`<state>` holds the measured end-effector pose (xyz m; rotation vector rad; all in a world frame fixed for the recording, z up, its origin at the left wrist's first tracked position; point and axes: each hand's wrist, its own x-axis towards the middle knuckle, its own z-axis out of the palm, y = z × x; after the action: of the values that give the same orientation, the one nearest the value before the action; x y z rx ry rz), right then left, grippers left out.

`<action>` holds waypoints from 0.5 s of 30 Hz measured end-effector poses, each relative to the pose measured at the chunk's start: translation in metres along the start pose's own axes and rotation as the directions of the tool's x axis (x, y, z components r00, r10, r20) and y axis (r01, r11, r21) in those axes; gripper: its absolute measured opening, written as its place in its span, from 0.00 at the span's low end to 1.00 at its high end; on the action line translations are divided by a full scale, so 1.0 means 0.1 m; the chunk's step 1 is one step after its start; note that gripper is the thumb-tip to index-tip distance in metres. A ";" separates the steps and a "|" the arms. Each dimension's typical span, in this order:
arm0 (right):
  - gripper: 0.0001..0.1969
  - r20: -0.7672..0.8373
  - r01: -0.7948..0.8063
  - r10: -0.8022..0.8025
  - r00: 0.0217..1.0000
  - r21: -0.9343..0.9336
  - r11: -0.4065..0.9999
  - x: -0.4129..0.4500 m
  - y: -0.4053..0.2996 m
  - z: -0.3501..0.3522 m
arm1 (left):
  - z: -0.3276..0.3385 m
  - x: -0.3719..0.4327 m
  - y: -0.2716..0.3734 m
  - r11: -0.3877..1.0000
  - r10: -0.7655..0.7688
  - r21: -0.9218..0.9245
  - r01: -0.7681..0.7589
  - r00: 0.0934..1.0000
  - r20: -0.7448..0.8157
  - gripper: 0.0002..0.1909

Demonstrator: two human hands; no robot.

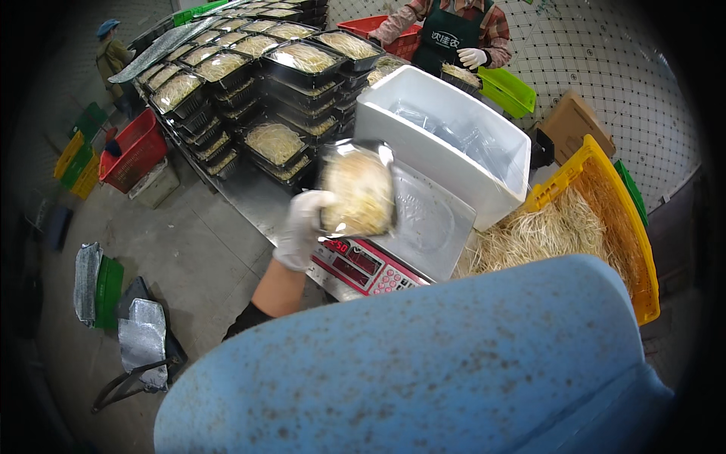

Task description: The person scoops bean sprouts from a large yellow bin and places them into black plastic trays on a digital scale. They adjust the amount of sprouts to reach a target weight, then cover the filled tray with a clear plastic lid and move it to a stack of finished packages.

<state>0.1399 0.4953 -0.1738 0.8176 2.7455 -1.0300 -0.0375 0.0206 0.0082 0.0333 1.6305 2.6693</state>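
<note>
My left hand [304,230], in a white glove, grips the left edge of a black plastic tray of bean sprouts [358,193] with a shiny clear cover. The tray is blurred and hangs over the left part of a digital scale with a steel pan [428,218] and a red display panel. My right hand is out of view; a large blue speckled surface fills the foreground. Beyond the held tray, stacks of similar packed trays [275,143] stand on the steel table. Loose sprouts [544,227] fill a yellow crate [624,227] at the right.
A white foam box [442,136] holding clear plastic pieces stands behind the scale. Across the table, a co-worker [454,40] in a dark apron has a gloved hand near a sprout tray. Another person [110,62] stands far left. Red crates and a foil-covered stool [144,340] are on the floor.
</note>
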 end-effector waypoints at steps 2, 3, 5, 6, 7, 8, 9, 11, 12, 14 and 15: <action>0.09 -0.018 -0.032 0.031 0.999 -0.037 0.999 -0.02 -0.02 0.01 | 0.23 -0.02 0.53 0.931 0.087 -0.330 -0.158 0.972 -0.220 0.18; 0.09 -0.015 -0.041 0.040 0.999 -0.060 0.997 -0.05 0.02 0.01 | -0.13 0.17 0.54 0.927 0.275 -0.162 -0.339 0.907 -0.319 0.18; 0.08 -0.012 -0.032 0.031 0.999 -0.106 0.994 -0.02 -0.03 0.04 | -1.21 0.75 0.44 0.947 0.295 -0.027 -0.319 0.902 -0.315 0.13; 0.07 -0.009 -0.031 0.030 1.000 -0.124 0.992 -0.02 -0.04 0.06 | -1.45 0.99 0.42 0.969 0.234 0.019 -0.246 0.890 -0.391 0.10; 0.07 -0.007 -0.024 0.023 1.000 -0.142 0.990 -0.04 -0.06 0.06 | -1.69 1.20 0.38 0.984 0.179 0.074 -0.163 0.864 -0.471 0.07; 0.06 -0.018 -0.036 0.033 0.999 -0.157 0.987 -0.08 -0.04 0.04 | -1.69 1.35 0.38 0.992 0.125 0.068 -0.105 0.853 -0.507 0.09; 0.06 -0.033 -0.053 0.048 0.998 -0.173 0.984 -0.14 -0.02 0.00 | -1.60 1.43 0.41 0.994 0.106 0.079 -0.075 0.849 -0.517 0.11; 0.05 -0.058 -0.063 0.052 0.997 -0.214 0.975 -0.28 0.02 -0.15 | -1.08 1.24 0.48 0.990 0.083 0.141 -0.005 0.832 -0.548 0.14; 0.04 -0.072 -0.038 0.022 0.997 -0.233 0.972 -0.35 0.00 -0.24 | -0.97 1.08 0.47 0.995 0.099 0.048 -0.087 0.866 -0.490 0.15; 0.03 -0.177 0.053 -0.104 0.979 -0.270 0.961 -0.58 -0.03 -0.53 | -0.77 0.91 0.29 0.981 0.192 0.036 -0.192 0.911 -0.366 0.14; 0.03 -0.276 0.135 -0.222 0.935 -0.302 0.944 -0.73 -0.11 -0.73 | -0.71 0.76 0.23 0.969 0.247 0.057 -0.241 0.911 -0.329 0.14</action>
<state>0.2030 0.5021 -0.0922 0.7455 3.1806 -0.5504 -0.1156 -0.0514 -0.0028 -0.2477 1.8486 2.9858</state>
